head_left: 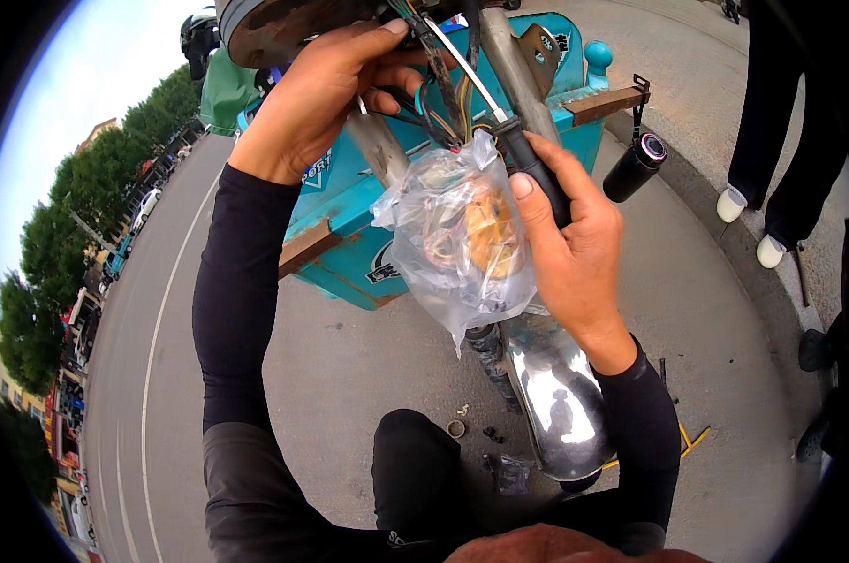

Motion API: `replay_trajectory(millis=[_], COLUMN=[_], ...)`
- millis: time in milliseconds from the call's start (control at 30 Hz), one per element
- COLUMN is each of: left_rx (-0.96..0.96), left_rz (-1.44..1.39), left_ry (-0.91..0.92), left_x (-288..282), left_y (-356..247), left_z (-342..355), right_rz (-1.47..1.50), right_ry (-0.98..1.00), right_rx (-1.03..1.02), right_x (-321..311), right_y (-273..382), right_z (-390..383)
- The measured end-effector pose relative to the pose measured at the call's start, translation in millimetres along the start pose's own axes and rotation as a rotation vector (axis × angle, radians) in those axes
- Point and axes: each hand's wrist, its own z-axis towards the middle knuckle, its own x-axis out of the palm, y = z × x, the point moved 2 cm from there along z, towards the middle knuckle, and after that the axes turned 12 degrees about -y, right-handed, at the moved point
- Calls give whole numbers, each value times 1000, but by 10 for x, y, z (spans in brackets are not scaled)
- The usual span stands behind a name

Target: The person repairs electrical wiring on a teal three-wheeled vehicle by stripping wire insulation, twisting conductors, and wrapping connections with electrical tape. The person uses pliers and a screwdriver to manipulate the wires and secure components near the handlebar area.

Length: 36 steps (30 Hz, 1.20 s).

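Black cloth covers the knee nearest the viewer; a polished curved cover lies ahead and to its right. Farther out, the right hand has its fingers wrapped around the handle of a screwdriver, which is tilted, its shaft running up and leftward. The tool is probably light, stiff and hard to damage; its thick dark handle is the secure hold, the bare shaft likely more slippery. Just left of the handle is a clear plastic bag enclosing wiring and yellowish parts, presumably soft, slick and easily torn, best supported from below. The left hand bends its fingers about the wires, pliable and best taken by their sheathing; whether they pinch them cannot be told. Behind stands a teal metal body; farthest off are roadside trees.
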Motion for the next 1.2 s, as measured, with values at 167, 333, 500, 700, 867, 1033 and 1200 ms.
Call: replay_trajectory(millis=[167,333,500,700,867,1033,1200], left_rx=[-3,43,68,42,51,-63,-76], left_rz=[-10,28,67,-34,-39,-67,-232], left_ry=[-109,-145,-160,-265,-384,-400,-428], left_x=[-49,-96,-52,-36,-93,-83,-72], left_y=[82,153,89,159,210,164,240], left_z=[-87,-52,-108,-107,-88,-88,-140], right_rz=[-51,-68,-27,48,70,80,102], right_ry=[-30,-56,-50,9,-9,12,-12], right_rx=[-71,-174,-52,81,51,108,105], right_x=[196,332,438,520,625,680,721], right_y=[-10,-60,-47,11,24,74,-12], right_z=[-31,-23,-95,-60,-75,-68,-104])
